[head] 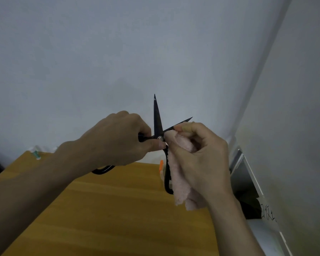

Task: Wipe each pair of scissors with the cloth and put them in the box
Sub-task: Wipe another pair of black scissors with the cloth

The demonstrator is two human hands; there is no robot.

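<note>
Above the counter [118,209], held up in front of the pale wall [118,52], the black scissors [157,124] stood open, one blade pointing straight up and the other angled off to the right. My left hand [116,139] gripped them just left of the pivot, its fingers curled round the shank and the thumb pressed near the screw, with one handle loop showing below that hand. My right hand [201,159] held the pink cloth [179,182] bunched in its curled fingers, thumb and forefinger pinching the cloth onto the right-leaning blade near its base; the other handle loop hung down against the cloth.

I judged the wiping step to be in hand, with this pair not yet ready for the box. No box was clearly in view; a small white and orange thing [161,169] showed behind the scissors, and I could not tell what it was. The next move would call for drawing the cloth outward along the blade toward its tip, keeping fingertips behind the fabric and off the edge.

Both points were bare and sharp. Open room lay near and left over the counter; on the right the counter's edge and a metal frame [246,174] stood close.
</note>
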